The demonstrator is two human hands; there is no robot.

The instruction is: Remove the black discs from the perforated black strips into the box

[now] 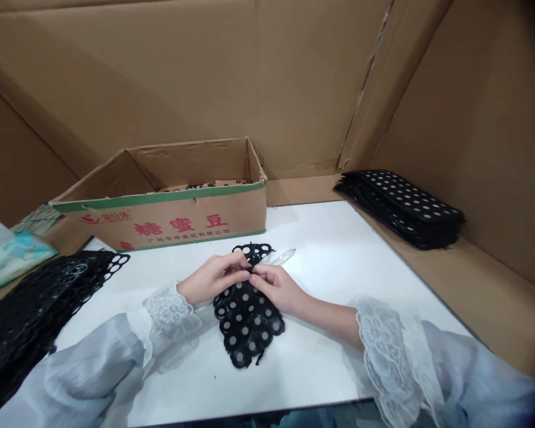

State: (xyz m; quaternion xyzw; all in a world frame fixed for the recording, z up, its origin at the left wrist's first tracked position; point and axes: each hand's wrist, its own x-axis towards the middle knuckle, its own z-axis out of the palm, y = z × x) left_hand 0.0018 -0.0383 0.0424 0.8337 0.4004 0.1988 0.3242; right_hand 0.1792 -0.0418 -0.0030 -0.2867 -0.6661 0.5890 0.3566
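A black perforated sheet [248, 324] dotted with round holes lies on the white table [339, 261] in front of me. My left hand [211, 278] pinches its upper part from the left, fingers closed on the material. My right hand [279, 287] meets it from the right, fingers closed on the same spot, with a clear slim tool [282, 257] sticking out from it toward the back right. Above the fingers the sheet's top [254, 251] shows empty ring openings.
An open cardboard box [173, 199] with red print stands behind the hands. A heap of black ring scrap [35, 309] lies at the left, a stack of black perforated sheets [403, 205] at the right on a cardboard ledge. Cardboard walls surround the table. A teal packet [9, 252] sits far left.
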